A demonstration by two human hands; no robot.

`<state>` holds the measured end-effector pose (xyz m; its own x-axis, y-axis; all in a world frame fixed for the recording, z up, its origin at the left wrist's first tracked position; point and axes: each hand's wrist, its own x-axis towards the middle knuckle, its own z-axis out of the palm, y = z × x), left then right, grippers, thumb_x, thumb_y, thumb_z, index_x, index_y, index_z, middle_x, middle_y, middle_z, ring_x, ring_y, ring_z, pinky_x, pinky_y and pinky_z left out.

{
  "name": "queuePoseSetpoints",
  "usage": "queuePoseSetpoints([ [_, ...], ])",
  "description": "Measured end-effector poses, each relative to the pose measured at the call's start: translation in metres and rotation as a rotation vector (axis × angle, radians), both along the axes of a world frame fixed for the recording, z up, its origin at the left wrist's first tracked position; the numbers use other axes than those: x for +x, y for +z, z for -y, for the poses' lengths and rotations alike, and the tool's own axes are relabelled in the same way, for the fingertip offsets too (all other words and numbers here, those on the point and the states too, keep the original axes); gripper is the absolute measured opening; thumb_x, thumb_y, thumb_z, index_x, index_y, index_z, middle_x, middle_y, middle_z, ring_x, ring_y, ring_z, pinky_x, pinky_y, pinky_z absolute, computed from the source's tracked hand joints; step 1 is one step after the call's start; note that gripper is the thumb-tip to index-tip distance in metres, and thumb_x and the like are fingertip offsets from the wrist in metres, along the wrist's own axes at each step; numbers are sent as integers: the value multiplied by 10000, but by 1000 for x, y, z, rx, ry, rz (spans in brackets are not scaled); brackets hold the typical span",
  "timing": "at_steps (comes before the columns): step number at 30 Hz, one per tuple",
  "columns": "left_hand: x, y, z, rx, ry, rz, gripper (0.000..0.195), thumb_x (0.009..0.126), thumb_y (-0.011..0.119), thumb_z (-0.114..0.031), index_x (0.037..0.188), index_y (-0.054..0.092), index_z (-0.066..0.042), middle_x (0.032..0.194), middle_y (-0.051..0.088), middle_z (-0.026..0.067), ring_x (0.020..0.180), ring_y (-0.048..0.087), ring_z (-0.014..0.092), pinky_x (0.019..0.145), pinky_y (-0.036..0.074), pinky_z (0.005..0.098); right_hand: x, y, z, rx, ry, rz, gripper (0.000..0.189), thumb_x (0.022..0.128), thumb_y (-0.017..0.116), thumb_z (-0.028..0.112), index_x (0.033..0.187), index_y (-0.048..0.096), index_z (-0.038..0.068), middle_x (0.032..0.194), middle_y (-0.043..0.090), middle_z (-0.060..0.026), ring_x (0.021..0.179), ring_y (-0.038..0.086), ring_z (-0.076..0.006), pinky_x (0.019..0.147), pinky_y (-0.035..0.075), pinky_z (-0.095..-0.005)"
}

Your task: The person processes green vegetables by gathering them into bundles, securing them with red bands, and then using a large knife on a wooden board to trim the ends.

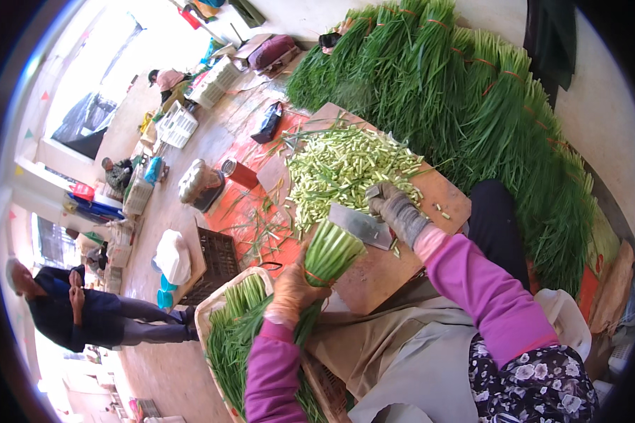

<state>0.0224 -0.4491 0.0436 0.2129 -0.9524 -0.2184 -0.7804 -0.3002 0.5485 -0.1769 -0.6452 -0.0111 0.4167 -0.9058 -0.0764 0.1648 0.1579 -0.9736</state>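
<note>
My left hand (291, 285) grips a bunch of garlic chives or similar long greens (332, 254), tied with an orange band. The pale cut ends of the bunch face up over the near edge of a brown board (368, 285). On my right hand (397, 209) is a grey knit glove, and its fingers are closed on a cleaver (357, 224). Its broad blade lies just beyond the bunch, low over the board; contact with the board cannot be told. Short pale-green stalk pieces (344, 169) are heaped on the board's far half, and a few lie loose to the right.
A crate (203, 317) of banded greens stands at my left. Tall green bundles (428, 90) are piled against the wall. An orange sheet (259, 232) with scraps, a red-brown flask (241, 173) and a dark plastic crate (217, 251) lie beyond. A person (79, 301) stands left; others sit farther back.
</note>
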Motion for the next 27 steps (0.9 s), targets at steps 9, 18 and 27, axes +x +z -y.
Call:
queuePoseSetpoints([
  [9, -28, 144, -59, 284, 399, -839, 634, 667, 775, -14, 1228, 479, -8, 967, 653, 56, 839, 627, 154, 764, 523, 297, 0, 78, -73, 110, 408, 244, 738, 804, 642, 513, 1324, 379, 62, 1124, 561, -136, 845, 594, -186, 713, 491, -303],
  [18, -105, 39, -150, 222, 674, -1125, 399, 705, 730, -83, 1069, 586, -6, 887, 648, 42, 746, 617, 129, 690, 507, 248, 14, 54, -109, -896, 953, -574, 452, 847, 526, 429, 1073, 558, 38, 841, 620, -189, 746, 620, -342, 656, 495, -449],
  [27, -121, 26, -168, 154, 731, -1256, 461, 715, 763, -79, 1124, 572, 13, 933, 653, 46, 783, 614, 127, 712, 513, 255, 14, -15, -68, -706, 509, -359, 301, 782, 635, 230, 1017, 600, 44, 939, 603, -151, 887, 603, -286, 803, 488, -358],
])
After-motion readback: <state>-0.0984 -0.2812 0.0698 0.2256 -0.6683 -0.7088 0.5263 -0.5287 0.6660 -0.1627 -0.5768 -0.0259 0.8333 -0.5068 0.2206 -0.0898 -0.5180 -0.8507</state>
